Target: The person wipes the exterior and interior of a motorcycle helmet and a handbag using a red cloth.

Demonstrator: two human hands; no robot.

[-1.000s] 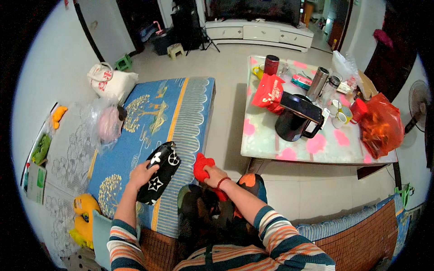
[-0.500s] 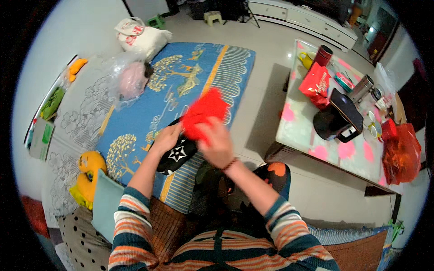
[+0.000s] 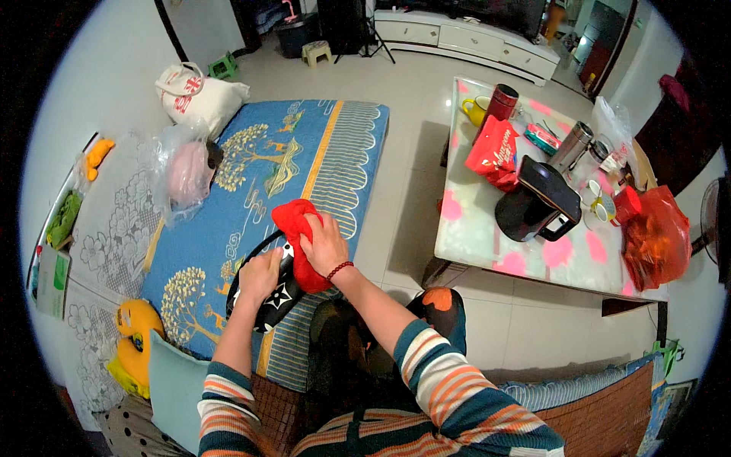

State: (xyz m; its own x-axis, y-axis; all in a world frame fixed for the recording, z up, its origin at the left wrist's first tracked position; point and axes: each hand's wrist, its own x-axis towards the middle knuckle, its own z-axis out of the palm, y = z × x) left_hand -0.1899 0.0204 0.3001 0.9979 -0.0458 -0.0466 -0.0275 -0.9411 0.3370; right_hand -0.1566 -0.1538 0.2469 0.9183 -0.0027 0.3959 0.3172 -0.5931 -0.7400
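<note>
Red cloth (image 3: 300,255), its long axis slanting upper left to lower right, overlaps the black bag (image 3: 283,298) on the blue cover (image 3: 346,164); the nearer right hand (image 3: 327,247) grips it, while the left hand (image 3: 260,274) clasps the bag's edge.

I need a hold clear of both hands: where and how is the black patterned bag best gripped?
Probably pinch the black bag at its near end, coming from the near side: that end looks uncovered, while the left hand and red cloth item overlap farther parts.
</note>
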